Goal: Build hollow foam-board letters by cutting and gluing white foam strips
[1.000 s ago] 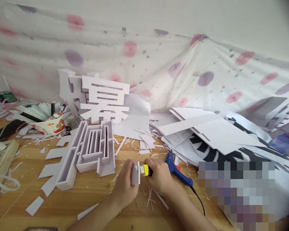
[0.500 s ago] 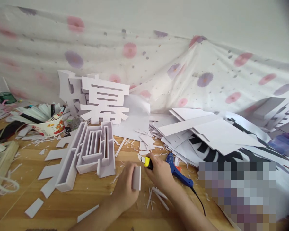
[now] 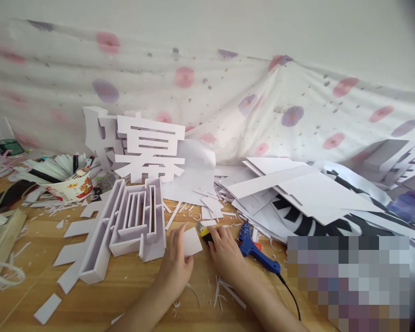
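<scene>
Near the middle of the wooden table, my left hand grips a small white board piece between thumb and fingers. My right hand is closed around a yellow and black cutter, whose tip points up and left, close to the board piece. Left of my hands lies a white hollow character form with upright walls. A blue glue gun rests just right of my right hand. Thin white offcuts lie below my hands.
A white cut-out character stands at the back. White boards and black-printed sheets are piled at the right. A paper bowl with pens or strips stands at the left. Loose white pieces lie at the lower left.
My left hand has moved slightly left and turned, so the board piece now shows its broad face. The cutter in my right hand has shifted a little left and tilted down.
</scene>
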`<state>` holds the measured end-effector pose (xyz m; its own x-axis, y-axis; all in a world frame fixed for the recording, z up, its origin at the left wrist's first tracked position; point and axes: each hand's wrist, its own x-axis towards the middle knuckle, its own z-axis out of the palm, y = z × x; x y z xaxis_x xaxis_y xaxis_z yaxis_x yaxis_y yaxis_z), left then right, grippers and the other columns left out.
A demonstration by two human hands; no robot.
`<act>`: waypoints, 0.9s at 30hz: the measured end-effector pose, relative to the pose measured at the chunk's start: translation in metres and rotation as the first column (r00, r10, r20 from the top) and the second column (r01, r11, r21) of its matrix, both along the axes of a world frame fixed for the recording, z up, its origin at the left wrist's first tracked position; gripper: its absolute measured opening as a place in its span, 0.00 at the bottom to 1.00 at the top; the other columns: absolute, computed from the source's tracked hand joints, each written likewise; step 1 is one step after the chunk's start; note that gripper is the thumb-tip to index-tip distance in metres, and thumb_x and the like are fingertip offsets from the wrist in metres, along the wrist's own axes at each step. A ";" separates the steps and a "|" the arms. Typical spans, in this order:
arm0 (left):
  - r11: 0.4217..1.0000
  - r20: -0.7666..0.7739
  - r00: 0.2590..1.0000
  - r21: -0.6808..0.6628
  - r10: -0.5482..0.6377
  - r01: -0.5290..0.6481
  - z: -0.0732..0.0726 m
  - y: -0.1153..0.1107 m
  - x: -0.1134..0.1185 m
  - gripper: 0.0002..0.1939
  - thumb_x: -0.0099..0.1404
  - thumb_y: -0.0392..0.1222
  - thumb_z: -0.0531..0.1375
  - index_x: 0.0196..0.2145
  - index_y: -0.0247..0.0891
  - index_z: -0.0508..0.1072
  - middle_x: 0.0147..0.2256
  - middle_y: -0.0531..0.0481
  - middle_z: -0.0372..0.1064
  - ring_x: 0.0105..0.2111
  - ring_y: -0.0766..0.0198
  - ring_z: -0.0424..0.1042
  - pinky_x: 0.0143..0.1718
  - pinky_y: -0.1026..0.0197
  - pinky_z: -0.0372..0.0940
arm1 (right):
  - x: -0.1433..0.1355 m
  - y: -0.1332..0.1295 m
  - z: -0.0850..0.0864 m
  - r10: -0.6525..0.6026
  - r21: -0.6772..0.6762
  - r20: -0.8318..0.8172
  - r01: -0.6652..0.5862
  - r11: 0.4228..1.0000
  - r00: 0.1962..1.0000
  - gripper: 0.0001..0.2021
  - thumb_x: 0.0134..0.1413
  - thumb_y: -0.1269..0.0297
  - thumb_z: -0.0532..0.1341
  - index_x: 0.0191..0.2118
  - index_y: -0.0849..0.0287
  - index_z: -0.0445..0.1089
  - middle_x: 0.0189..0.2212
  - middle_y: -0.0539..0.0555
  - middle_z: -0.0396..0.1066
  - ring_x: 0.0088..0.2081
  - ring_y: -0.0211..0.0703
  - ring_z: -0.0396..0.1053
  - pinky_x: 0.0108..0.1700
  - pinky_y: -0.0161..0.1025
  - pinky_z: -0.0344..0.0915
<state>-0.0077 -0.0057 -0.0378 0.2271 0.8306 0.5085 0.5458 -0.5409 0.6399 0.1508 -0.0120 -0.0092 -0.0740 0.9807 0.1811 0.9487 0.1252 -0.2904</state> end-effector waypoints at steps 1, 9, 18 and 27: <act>1.000 -0.007 1.000 0.012 -0.002 0.002 -0.003 0.000 0.000 0.40 0.49 0.20 0.49 0.59 0.43 0.46 0.51 0.41 0.57 0.54 0.51 0.59 0.53 0.43 0.58 | 0.001 0.000 0.002 0.015 0.011 -0.056 -0.015 1.000 0.998 0.18 0.53 0.76 0.52 0.50 0.61 0.63 0.44 0.62 0.67 0.46 0.52 0.64 0.49 0.46 0.60; 0.985 -0.088 0.981 -0.044 -0.173 0.170 0.010 -0.010 -0.007 0.42 0.50 0.19 0.47 0.60 0.46 0.45 0.51 0.41 0.58 0.53 0.52 0.60 0.51 0.44 0.61 | -0.002 -0.007 0.027 0.177 -0.104 -0.529 -0.271 0.957 0.830 0.14 0.53 0.72 0.54 0.47 0.58 0.64 0.30 0.50 0.70 0.32 0.40 0.68 0.36 0.36 0.63; 0.937 0.088 0.967 -0.243 -0.238 0.252 0.082 -0.009 -0.079 0.33 0.60 0.34 0.52 0.61 0.50 0.49 0.55 0.41 0.60 0.47 0.51 0.69 0.24 0.63 0.70 | -0.011 0.009 0.025 0.180 -0.156 -0.810 -0.501 0.851 0.559 0.08 0.52 0.64 0.57 0.40 0.57 0.62 0.23 0.45 0.64 0.26 0.36 0.65 0.29 0.33 0.61; 0.999 -0.265 0.964 0.020 0.033 -0.029 0.079 0.027 -0.118 0.09 0.61 0.41 0.52 0.34 0.45 0.72 0.38 0.48 0.71 0.41 0.55 0.67 0.49 0.46 0.58 | -0.061 0.016 0.047 0.425 0.131 -0.617 -0.446 0.885 0.662 0.02 0.54 0.70 0.56 0.33 0.56 0.63 0.32 0.49 0.67 0.33 0.35 0.64 0.36 0.33 0.62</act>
